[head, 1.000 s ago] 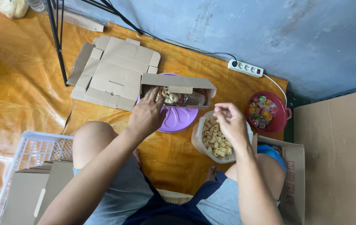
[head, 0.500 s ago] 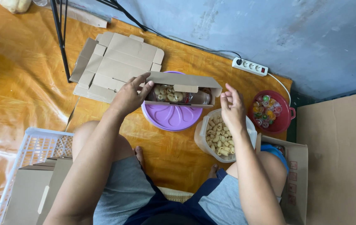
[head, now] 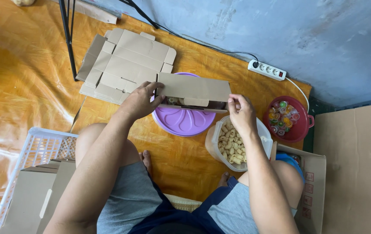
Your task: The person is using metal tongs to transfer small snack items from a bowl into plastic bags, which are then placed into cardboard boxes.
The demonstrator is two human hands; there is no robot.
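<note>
The left hand grips the left end of the box. The box lies long from left to right, over the purple lid. The right hand pinches its right end.

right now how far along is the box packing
Done: the small cardboard box on the purple lid already has snacks inside. In hand: the left hand and right hand hold its two ends with the lid flap half lowered, not tucked in. Left: the stack of flat boxes is unfolded, and the snack tub and red bowl of sweets are far from empty.
</note>
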